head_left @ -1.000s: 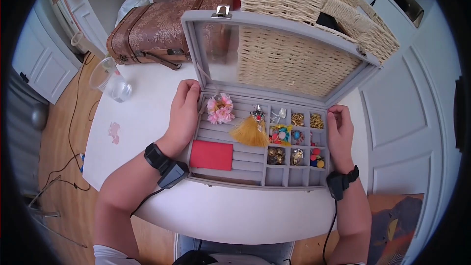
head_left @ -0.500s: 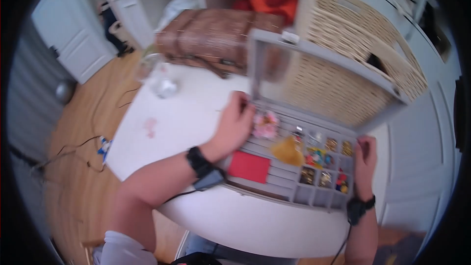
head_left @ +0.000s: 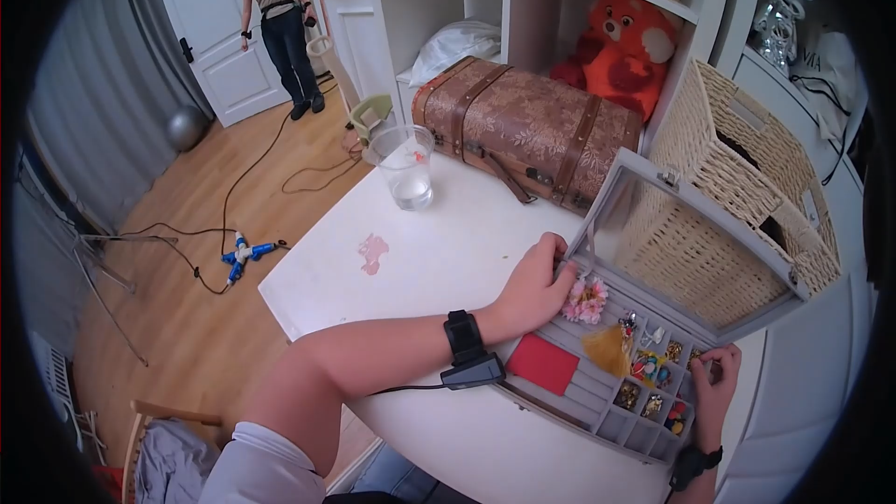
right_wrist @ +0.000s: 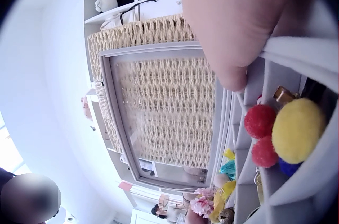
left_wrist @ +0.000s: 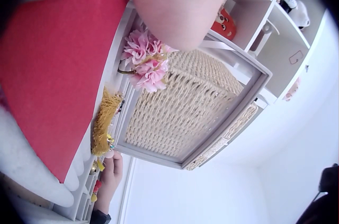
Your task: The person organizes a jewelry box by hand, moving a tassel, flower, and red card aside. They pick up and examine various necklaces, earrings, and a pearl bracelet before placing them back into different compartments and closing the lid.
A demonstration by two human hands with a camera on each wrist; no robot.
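A grey jewelry box [head_left: 575, 390] stands on the white table with its glass lid [head_left: 702, 252] raised. My left hand [head_left: 534, 291] grips its left side near the hinge corner. At the opposite side my right hand [head_left: 717, 383] holds the edge, its thumb [right_wrist: 233, 78] over the rim in the right wrist view. On the ring rolls lie a pink flower hair tie [head_left: 585, 301], a yellow tassel earring [head_left: 609, 347] and a red card [head_left: 542, 364]. Small compartments hold gold jewelry [head_left: 628, 397] and pieces with red and yellow pompoms [right_wrist: 299, 131].
Behind the lid stands a woven basket [head_left: 691, 168], beside a brown patterned suitcase [head_left: 532, 126]. A clear plastic cup [head_left: 411, 177] is at the table's back edge. Cables and a blue power splitter [head_left: 245, 255] lie on the floor. A person [head_left: 283, 33] stands by the door.
The head view has swung left, so the box appears farther right and lower, and the person by the door shows fully. Both hands keep their places on the box.
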